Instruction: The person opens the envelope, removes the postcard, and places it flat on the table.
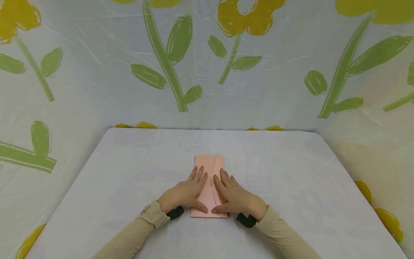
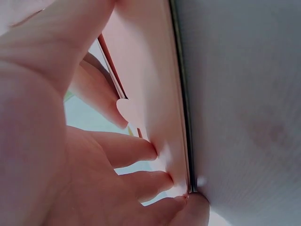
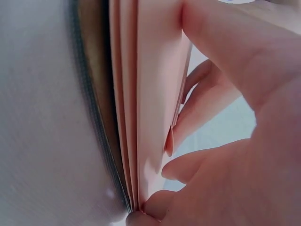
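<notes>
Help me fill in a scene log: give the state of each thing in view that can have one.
Pink folded item: lying on the white table, layers slightly parted along its right edge.
Flap: folded over from the right.
Tab: sticking up slightly.
Left grip: fingers extended, resting on the item.
Right grip: fingers extended, resting on the item.
Flowered backdrop: hanging, creased.

Resting left grip (image 1: 187, 192) and right grip (image 1: 237, 197) on a pink folder (image 1: 204, 162). Set on a white table (image 1: 284, 162), before flower-printed cloth (image 1: 275, 93).
</notes>
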